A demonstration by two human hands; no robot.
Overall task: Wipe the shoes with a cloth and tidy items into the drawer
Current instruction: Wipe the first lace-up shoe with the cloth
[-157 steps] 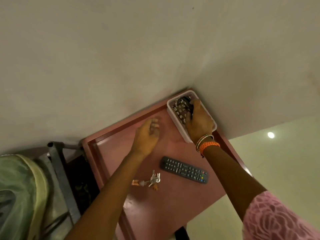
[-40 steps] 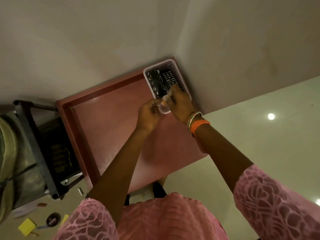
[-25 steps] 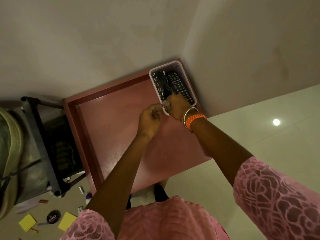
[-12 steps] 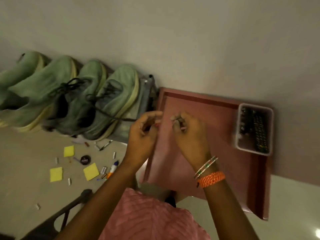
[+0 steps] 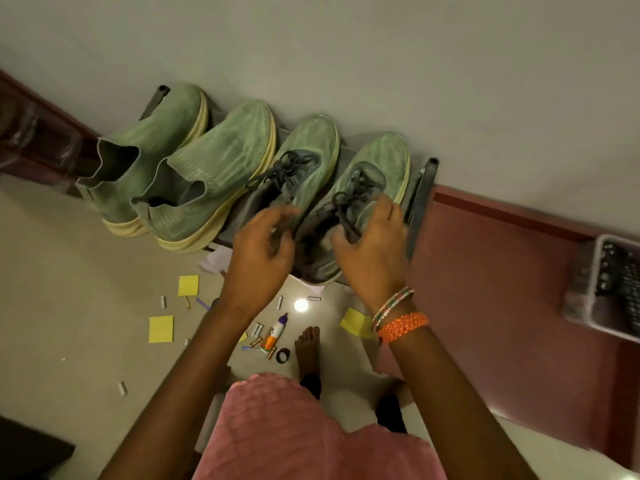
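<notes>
Two green slip-on shoes point(image 5: 221, 168) and two green laced shoes stand side by side on a grey rack point(image 5: 419, 195) against the wall. My right hand point(image 5: 370, 247) grips the right laced shoe point(image 5: 381, 161) at its side, fingers over the laces. My left hand point(image 5: 259, 251) is blurred, its fingers loosely curved over the heel of the left laced shoe point(image 5: 304, 157); no firm hold shows. No cloth is in view.
A red table top point(image 5: 485, 271) lies to the right, with a white tray point(image 5: 581, 306) holding a remote point(image 5: 627, 285). Yellow sticky notes point(image 5: 161, 329), a glue bottle point(image 5: 275, 332), small batteries and pens litter the floor near my bare foot point(image 5: 306, 348).
The view swung left from the red table to the shoe rack. Both hands left the white tray, and the right hand took hold of a laced shoe.
</notes>
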